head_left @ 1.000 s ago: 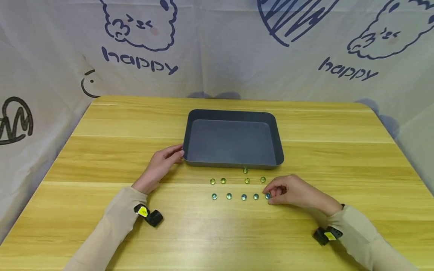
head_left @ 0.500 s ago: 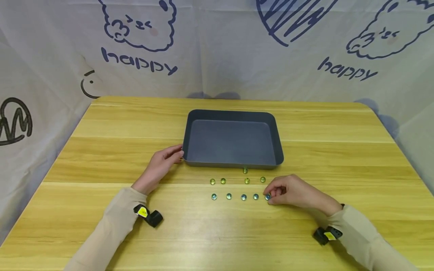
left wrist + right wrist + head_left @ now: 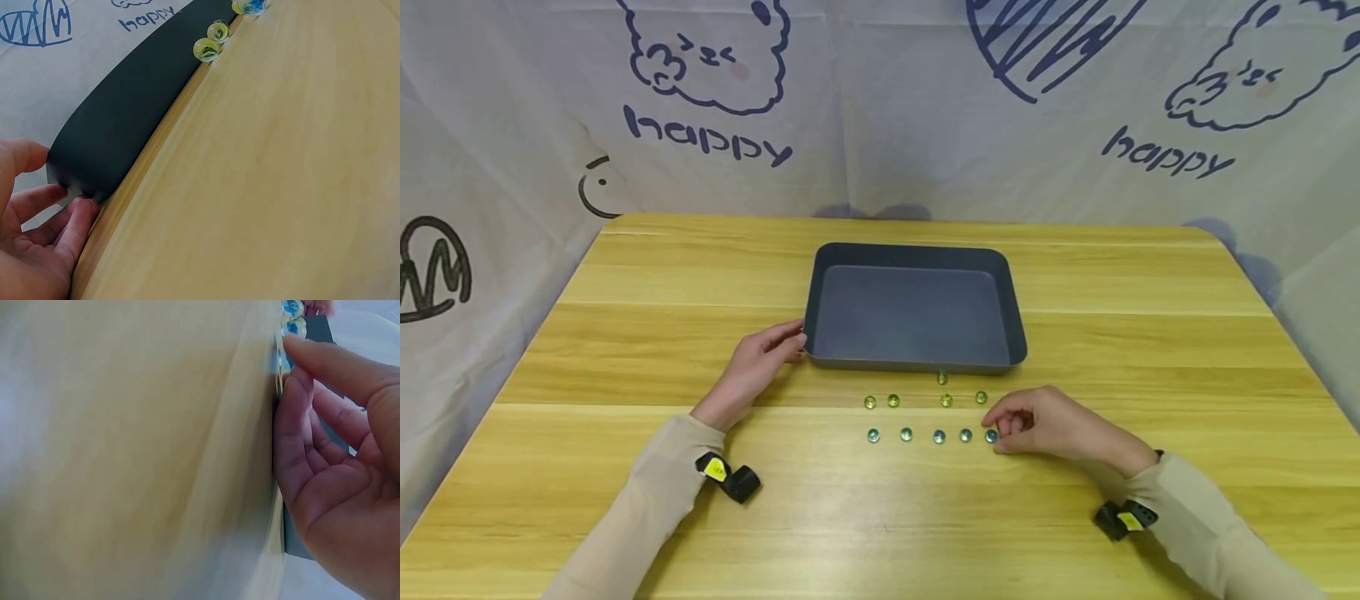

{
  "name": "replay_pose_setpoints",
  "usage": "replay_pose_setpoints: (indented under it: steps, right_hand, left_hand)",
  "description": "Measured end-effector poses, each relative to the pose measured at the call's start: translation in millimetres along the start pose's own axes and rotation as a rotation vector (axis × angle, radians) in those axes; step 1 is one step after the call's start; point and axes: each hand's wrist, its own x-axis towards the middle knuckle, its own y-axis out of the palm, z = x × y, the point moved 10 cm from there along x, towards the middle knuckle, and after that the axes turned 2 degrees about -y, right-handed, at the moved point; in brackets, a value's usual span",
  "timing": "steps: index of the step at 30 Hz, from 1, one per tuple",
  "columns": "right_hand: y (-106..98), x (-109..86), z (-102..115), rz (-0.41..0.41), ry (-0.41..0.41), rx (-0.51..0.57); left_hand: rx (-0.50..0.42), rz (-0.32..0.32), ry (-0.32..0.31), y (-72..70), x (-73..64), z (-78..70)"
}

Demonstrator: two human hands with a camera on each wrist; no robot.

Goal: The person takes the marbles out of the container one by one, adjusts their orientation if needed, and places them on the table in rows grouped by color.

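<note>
A dark grey rectangular tray [image 3: 917, 364] lies on the table, with nothing in it. My left hand [image 3: 752, 371] touches its front left corner with loosely extended fingers; the left wrist view shows the fingertips [image 3: 84, 209] against the wall. In front of the tray, several yellow-green marbles [image 3: 946, 401] lie in a loose line, and one more [image 3: 942, 378] is close to the tray's front wall. Nearer, several blue marbles [image 3: 939, 437] form a row. My right hand [image 3: 1052, 425] holds the rightmost blue marble [image 3: 992, 436] between thumb and finger on the tabletop; the right wrist view partly hides it.
The wooden table [image 3: 880, 533] extends around the tray and marbles on all sides. Behind it hangs a white cloth [image 3: 895, 125] with blue drawings and lettering. A small black camera [image 3: 742, 484] is on the left wrist, another [image 3: 1111, 521] on the right.
Almost nothing differs. Both hands stay where they were, and the rightmost blue marble shifts at most a hair to the left at the right hand's fingertips.
</note>
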Motion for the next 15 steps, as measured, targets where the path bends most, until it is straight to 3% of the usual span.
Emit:
replay_pose_setpoints:
  steps: [8, 15]
  right_hand:
    - [-3, -1.8, -3, 0.031, 0.011, 0.019]
    - [-16, -8.2, 3, 0.04, 0.009, -0.049]
  left_hand:
    - [-0.013, 0.017, -0.021, -6.8, -2.1, 1.0]
    - [-0.117, 0.034, -0.051, -16.0, -6.5, 1.2]
